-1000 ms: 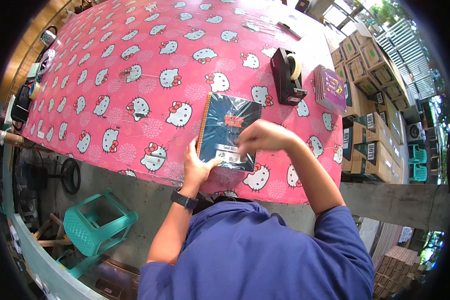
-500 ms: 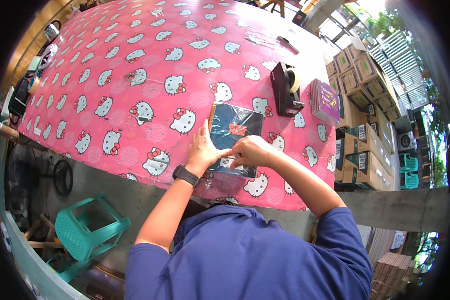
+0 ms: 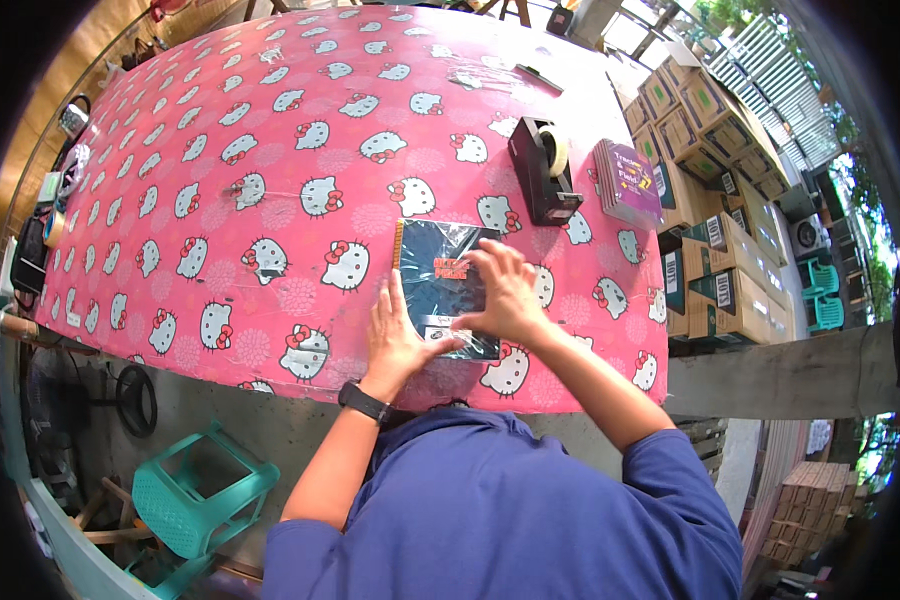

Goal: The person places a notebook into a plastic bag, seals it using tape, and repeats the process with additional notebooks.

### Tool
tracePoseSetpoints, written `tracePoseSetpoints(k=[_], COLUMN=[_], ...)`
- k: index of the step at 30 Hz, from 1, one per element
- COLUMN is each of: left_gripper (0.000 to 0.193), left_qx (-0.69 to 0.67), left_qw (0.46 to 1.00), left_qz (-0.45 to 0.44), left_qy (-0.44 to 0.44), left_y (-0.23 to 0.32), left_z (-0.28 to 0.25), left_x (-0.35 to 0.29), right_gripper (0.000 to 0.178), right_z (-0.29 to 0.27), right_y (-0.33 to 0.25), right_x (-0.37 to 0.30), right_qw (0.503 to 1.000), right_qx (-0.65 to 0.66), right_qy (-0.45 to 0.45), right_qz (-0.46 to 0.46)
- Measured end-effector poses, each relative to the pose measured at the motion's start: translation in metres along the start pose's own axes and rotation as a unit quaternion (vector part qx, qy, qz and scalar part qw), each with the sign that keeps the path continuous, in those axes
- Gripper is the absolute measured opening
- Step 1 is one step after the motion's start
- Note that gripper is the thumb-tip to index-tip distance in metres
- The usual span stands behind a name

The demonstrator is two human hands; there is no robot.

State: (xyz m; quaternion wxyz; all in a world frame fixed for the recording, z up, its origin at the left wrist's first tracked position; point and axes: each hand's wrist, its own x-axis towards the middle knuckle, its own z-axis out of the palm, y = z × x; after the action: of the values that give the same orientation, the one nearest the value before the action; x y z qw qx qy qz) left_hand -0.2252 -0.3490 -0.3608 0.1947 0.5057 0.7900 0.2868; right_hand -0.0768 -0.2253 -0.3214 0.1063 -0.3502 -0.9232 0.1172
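A dark spiral-bound notebook (image 3: 435, 290) with orange-red lettering lies flat on the pink table in front of me, covered in shiny clear plastic film. My left hand (image 3: 398, 338) rests against its lower left side, fingers stretched out and the thumb lying across the bottom edge. Over the right side is my right hand (image 3: 505, 292), its fingers spread and slightly bent, with the thumb pointing inward near a pale label at the notebook's bottom. The right hand hides part of the notebook's right edge.
The table's pink plastic cover (image 3: 270, 130) has a cat-face print. Beyond my right hand stand a black tape dispenser (image 3: 545, 175) and a stack of purple booklets (image 3: 630, 185). Cardboard boxes (image 3: 720, 270) are piled to the right. A green plastic stool (image 3: 200, 490) stands at lower left.
My right hand has gone from a closed, bent pose at the notebook's bottom to spread fingers along its right side. The left thumb has drawn lower. The view has shifted slightly.
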Motion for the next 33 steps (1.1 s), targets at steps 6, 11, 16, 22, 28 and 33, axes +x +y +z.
tracePoseSetpoints(k=[6, 11, 16, 22, 28, 33], left_gripper=[0.136, 0.125, 0.088, 0.083, 0.064, 0.057], left_qx=[0.003, -0.232, -0.214, -0.571, -0.44, -0.068], left_qw=[0.997, 0.972, 0.973, 0.811, 0.864, 0.777], left_qz=[0.069, 0.018, -0.062, 0.001, 0.178, 0.615], left_qy=[0.034, -0.021, 0.058, -0.123, -0.166, -0.118], left_y=[-0.016, -0.032, -0.057, -0.005, 0.143, 0.253], left_z=[0.009, 0.01, 0.009, -0.023, -0.05, -0.013], left_x=[0.002, 0.008, 0.029, 0.042, 0.044, 0.071], right_gripper=[0.087, 0.084, 0.048, 0.063, 0.072, 0.055], right_z=[0.016, 0.03, 0.005, 0.002, -0.094, -0.148], right_y=[0.032, -0.023, 0.011, 0.021, 0.078, 0.15], right_x=[0.028, 0.024, -0.005, -0.046, -0.126, -0.147], right_qw=[0.997, 0.986, 0.855, 0.776, 0.539, 0.574], right_qx=[-0.05, 0.001, 0.504, 0.558, 0.817, 0.764], right_qy=[0.02, -0.14, 0.05, 0.03, 0.075, 0.208], right_qz=[0.047, -0.09, 0.116, 0.293, 0.192, 0.209])
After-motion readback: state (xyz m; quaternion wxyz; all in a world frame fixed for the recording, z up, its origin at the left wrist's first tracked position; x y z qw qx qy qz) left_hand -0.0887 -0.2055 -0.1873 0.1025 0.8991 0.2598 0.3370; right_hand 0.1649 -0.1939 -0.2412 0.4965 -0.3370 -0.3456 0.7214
